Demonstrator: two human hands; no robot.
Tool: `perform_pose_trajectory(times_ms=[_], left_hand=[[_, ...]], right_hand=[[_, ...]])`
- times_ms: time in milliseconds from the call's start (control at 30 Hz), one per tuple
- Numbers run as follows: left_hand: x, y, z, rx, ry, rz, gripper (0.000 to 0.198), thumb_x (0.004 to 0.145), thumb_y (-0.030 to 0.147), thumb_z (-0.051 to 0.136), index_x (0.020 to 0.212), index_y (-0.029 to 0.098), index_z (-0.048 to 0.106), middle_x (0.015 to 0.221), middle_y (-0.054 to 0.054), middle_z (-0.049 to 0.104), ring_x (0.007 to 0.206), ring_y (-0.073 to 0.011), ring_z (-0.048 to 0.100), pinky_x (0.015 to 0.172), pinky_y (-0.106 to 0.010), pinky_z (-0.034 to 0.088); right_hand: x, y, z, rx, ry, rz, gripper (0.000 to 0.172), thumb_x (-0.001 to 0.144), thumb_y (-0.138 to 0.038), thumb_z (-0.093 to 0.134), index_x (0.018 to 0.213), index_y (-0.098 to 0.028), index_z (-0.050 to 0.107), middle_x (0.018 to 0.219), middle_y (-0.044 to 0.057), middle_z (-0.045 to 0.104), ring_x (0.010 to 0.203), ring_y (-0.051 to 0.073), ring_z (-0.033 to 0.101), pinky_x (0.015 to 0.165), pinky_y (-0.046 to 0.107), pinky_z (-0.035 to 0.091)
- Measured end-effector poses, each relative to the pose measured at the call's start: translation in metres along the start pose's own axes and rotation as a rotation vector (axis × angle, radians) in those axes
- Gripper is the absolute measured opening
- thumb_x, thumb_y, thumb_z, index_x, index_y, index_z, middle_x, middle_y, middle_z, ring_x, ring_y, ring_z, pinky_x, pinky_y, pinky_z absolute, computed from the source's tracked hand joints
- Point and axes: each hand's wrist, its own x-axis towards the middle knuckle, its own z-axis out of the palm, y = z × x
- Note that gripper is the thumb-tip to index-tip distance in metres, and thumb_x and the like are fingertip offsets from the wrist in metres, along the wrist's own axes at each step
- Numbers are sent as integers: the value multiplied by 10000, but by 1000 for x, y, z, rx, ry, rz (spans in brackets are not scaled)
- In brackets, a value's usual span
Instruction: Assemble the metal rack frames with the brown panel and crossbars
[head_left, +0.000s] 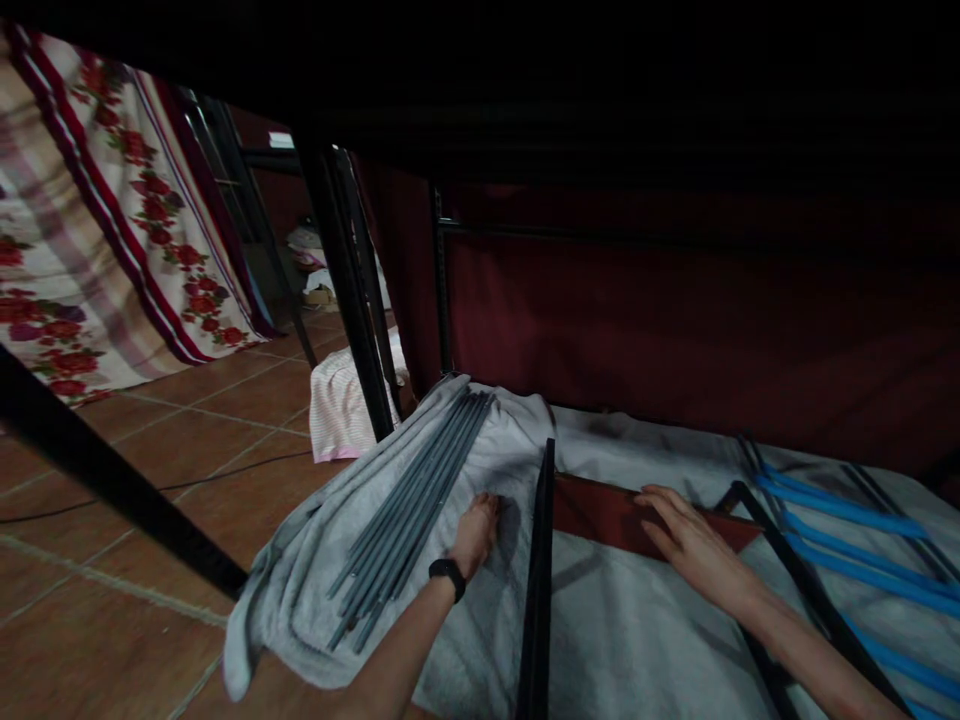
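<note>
In the head view, the left hand (477,530) is resting on the grey cloth (487,625), fingers curled, just right of a bundle of grey rods (424,500); whether it is pinching any fabric, I cannot tell. The right hand (686,540) is reaching over a reddish-brown board (592,512) with fingers spread, apparently touching its top without gripping it. The board is lying on the cloth, between a black bar (538,560) and some blue strips (840,508). Handling this well probably means keeping the right palm light and flat, so the board isn't skidding on soft fabric, keeping the left forearm off the rods, so they aren't rolling apart, and not knocking the bar while moving either hand.
</note>
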Motion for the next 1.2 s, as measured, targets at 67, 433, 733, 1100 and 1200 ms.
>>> perform_pose_trajectory(times_ms=[67,433,733,1100,1200], left_hand=[[2,4,3,-66,19,-42,31,720,175,564,700,191,546,698,-23,598,697,-171,574,707,-306,455],[-2,82,7,-797,-50,-293,200,678,207,636,861,136,672,724,-40,681,628,-118,615,606,-224,469],[12,95,31,-760,-21,-199,171,757,210,593,847,116,704,630,-14,619,552,-97,527,541,-207,411],[34,84,22,-331,-136,61,231,776,107,492,851,102,710,648,-31,645,557,-113,524,538,-212,402],[35,85,16,-237,-138,138,254,794,113,489,896,117,721,701,-45,668,610,-126,545,574,-220,425]], right_hand=[[15,-8,12,2,10,-15,361,917,-319,415,1260,-256,508,1332,84,529,1233,216,514,1043,407,434],[67,-49,64,-46,-64,-5,461,943,-292,369,1400,-259,412,1226,86,618,1130,241,554,967,445,407],[78,-51,68,-48,-119,-66,539,940,-209,334,1471,-299,311,1184,72,627,1045,223,574,911,403,416],[83,-49,67,-3,-142,-49,471,922,-212,385,1388,-240,444,1237,77,626,1107,220,574,942,397,420],[85,-56,61,-2,-169,-35,401,934,-226,387,1308,-219,532,1241,81,628,1125,218,563,956,384,403]])
